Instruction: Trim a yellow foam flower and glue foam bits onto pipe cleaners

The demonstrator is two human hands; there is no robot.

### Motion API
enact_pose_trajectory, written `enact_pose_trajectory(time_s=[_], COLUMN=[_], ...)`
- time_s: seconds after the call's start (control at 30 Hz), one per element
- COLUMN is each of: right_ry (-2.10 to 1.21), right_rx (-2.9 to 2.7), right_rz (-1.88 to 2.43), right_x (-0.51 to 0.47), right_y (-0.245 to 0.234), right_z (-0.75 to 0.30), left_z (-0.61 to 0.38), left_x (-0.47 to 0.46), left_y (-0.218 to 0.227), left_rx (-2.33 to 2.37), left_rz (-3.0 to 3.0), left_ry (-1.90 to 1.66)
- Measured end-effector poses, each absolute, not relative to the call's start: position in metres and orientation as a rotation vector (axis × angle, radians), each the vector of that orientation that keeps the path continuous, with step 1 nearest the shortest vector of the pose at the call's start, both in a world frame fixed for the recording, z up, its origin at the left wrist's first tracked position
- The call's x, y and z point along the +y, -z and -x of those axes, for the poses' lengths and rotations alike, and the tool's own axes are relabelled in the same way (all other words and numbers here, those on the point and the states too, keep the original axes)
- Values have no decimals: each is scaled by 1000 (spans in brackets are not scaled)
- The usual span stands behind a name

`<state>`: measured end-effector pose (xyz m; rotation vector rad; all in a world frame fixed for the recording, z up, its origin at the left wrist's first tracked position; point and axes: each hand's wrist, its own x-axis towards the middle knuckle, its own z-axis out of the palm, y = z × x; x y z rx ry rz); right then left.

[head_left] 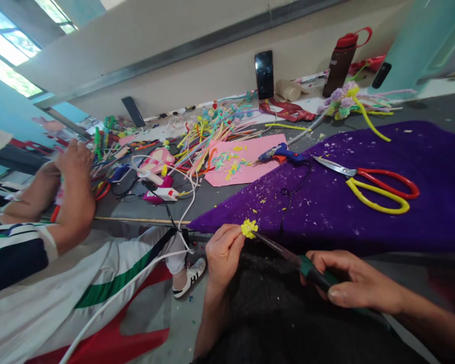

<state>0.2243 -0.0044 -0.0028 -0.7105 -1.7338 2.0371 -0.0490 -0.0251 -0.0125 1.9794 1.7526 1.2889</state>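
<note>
Co-worker's hands point(76, 157): held close together at the left of the grey table point(116, 208); what is gripped cannot be told.
Power strip point(160, 195): laid near the table's front edge, with plugs fitted.
Fuzzy stems point(208, 136): heaped in many colours.
Left hand point(224, 250): closed in a pinch, thumb against fingers, on the yellow fluffy piece.
Yellow fluffy piece point(249, 228): held at the left fingertips, by the near edge of the purple cloth point(337, 222).
Glue gun point(279, 152): rested across the pink sheet point(246, 174) and the cloth.
Pliers point(301, 263): pointed at the yellow fluffy piece; whether their jaws are closed on it cannot be told.
Right hand point(349, 280): wrapped around the pliers' green-and-black handles.
Scissors point(379, 177): laid on the cloth, blades towards the glue gun.
</note>
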Motion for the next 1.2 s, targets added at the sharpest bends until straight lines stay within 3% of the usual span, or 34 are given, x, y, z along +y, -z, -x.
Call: enact_pose_trajectory(time_s=[0.13, 0.23, 1.2], right_ry=[-1496, -1343, -1225], right_rx=[-2160, -2243, -2357], right_rz=[843, 874, 894], right_x=[-8, -13, -15], right_y=[-7, -13, -16], right_z=[-228, -229, -220], left_z=[51, 52, 50], left_x=[-25, -26, -28], left_y=[14, 17, 17], left_rx=[1737, 1759, 1686], left_rz=[-1807, -1723, -1928], left_ry=[-1318, -1376, -1366])
